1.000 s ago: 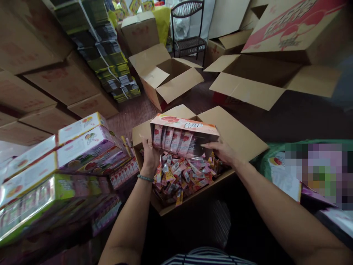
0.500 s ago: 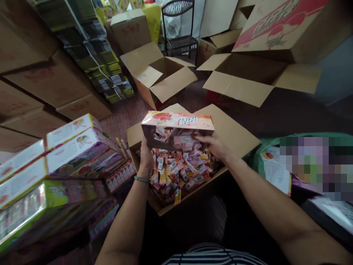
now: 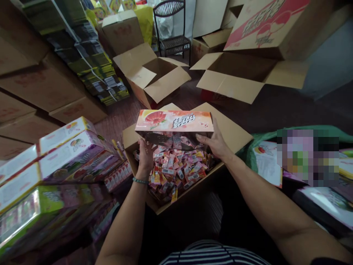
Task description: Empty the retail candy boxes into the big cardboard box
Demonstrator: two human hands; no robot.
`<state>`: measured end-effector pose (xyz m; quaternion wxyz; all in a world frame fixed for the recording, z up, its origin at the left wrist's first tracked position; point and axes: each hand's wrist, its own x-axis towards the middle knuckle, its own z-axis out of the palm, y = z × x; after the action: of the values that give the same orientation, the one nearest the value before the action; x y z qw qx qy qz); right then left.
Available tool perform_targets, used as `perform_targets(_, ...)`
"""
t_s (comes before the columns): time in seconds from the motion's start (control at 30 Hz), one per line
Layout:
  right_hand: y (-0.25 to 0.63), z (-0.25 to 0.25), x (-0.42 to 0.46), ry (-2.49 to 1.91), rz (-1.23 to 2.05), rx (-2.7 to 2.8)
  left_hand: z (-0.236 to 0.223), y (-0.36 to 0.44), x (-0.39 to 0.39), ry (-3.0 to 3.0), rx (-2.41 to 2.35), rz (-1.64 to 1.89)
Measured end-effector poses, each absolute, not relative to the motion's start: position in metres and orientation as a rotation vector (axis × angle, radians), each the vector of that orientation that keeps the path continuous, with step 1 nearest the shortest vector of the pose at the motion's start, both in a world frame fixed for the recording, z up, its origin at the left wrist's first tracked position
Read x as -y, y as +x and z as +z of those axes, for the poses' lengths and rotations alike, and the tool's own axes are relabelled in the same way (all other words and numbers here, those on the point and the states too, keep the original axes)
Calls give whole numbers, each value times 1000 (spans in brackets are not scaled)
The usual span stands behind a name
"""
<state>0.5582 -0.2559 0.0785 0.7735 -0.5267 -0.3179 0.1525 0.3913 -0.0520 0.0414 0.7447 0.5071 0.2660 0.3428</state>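
Fingers of the left hand (image 3: 145, 152) curl under the near left corner of a pink display box (image 3: 174, 121), while the right hand (image 3: 213, 143) presses spread fingers against its right end. Both hands grip it (its open face tipped downward) just above an open carton (image 3: 234, 130). Loose sachets (image 3: 176, 171) lie heaped below the fingertips. Left of the left hand's fingers stand stacked purple and green boxes (image 3: 68, 151); beyond them, an empty carton (image 3: 154, 79).
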Motion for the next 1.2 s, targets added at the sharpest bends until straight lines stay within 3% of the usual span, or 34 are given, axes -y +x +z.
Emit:
perform_targets(0.43, 580, 68, 286, -1178, 321, 609, 29, 411, 64, 1231, -487, 632)
perform_targets(0.6, 601, 67, 296, -1119, 62, 252, 15, 403, 39, 1763, -963, 656)
perform_targets(0.7, 620, 66, 306, -1038, -162, 57, -12, 402, 53, 2000, -1251, 242)
perform_targets(0.8, 628, 66, 318, -1035, -170, 85, -48, 424, 91, 2230, -1372, -214)
perform_targets(1.03, 626, 77, 350, -1115, -152, 176, -101, 528, 151, 2594, -1031, -299)
perform_targets(1.2, 643, 85, 347, -1065, -148, 98, -127, 535, 181, 2756, -598, -421)
